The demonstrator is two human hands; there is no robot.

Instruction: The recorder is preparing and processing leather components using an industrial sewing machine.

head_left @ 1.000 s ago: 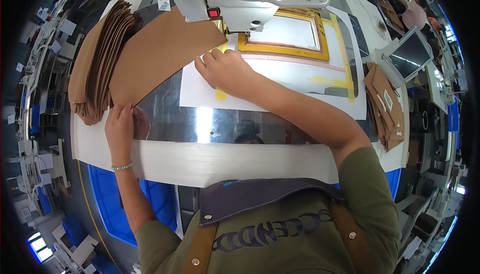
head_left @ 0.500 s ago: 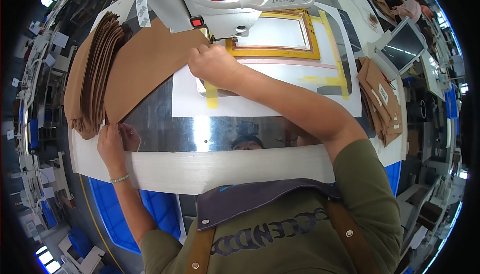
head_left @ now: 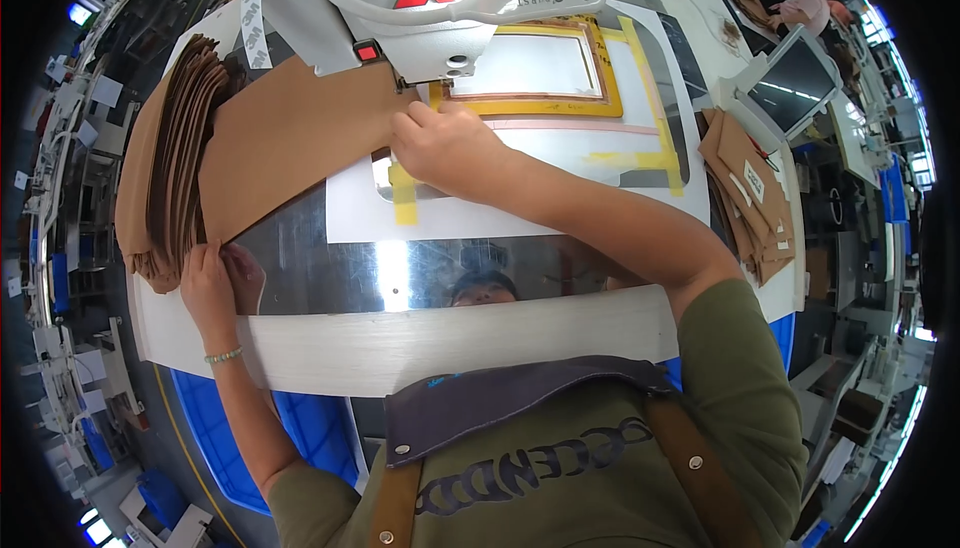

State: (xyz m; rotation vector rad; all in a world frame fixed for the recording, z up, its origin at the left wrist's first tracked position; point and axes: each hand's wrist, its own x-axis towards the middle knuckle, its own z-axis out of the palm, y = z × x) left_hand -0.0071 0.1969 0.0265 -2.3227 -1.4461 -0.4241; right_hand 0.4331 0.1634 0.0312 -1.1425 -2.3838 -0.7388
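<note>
A large flat brown panel (head_left: 300,138), which looks like leather or fabric, lies slanted across the metal bed. My right hand (head_left: 440,148) is closed on the panel's right end, just below the sewing machine head (head_left: 430,38). Its fingertips are partly hidden. My left hand (head_left: 208,283) pinches the panel's lower left corner, beside a thick bundle of similar brown pieces (head_left: 160,168). Right of the machine's needle area lies a yellow-edged frame template (head_left: 612,78), on a white sheet (head_left: 480,218).
More brown pieces (head_left: 750,188) with white labels are stacked at the right, below a monitor (head_left: 795,83). The shiny metal plate (head_left: 320,268) borders a pale table edge (head_left: 460,348). Blue bins (head_left: 230,438) stand under the table at left. Another person sits at the far right.
My right hand has moved a little right relative to the machine, drawing the panel's right end along. My left hand keeps its pinch on the corner. The whole view has shifted slightly.
</note>
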